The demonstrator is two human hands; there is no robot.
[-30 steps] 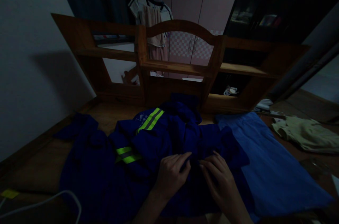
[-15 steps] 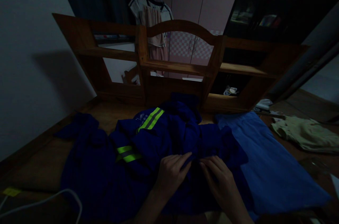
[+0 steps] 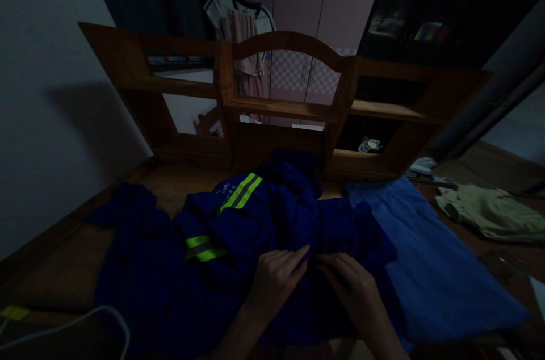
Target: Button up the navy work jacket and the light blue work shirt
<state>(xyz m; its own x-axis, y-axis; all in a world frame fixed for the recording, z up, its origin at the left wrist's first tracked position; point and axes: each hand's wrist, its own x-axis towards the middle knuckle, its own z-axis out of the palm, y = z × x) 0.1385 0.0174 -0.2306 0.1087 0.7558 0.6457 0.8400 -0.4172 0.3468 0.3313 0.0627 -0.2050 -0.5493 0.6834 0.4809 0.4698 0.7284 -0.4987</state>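
A dark blue work jacket (image 3: 251,229) with yellow-green and grey reflective strips lies spread and rumpled on the wooden desk (image 3: 170,181). My left hand (image 3: 279,277) is closed on the jacket's fabric, thumb and fingers pinching near its middle. Just to the right, my right hand (image 3: 349,280) pinches the same garment, its fingertips a small gap from the left ones. Dim light hides exactly which edge or fastening lies between the fingertips.
Right of the jacket lies a folded lighter blue cloth (image 3: 434,263), with a pale greenish cloth (image 3: 489,212) beyond. A wooden shelf rack (image 3: 281,104) stands along the back. A white cable (image 3: 72,323) loops at lower left. Clothes on a hanger (image 3: 242,25) hang behind.
Both hands stay at nearly the same spot on the jacket, with the right fingertips shifted slightly left. The whole view has moved a little.
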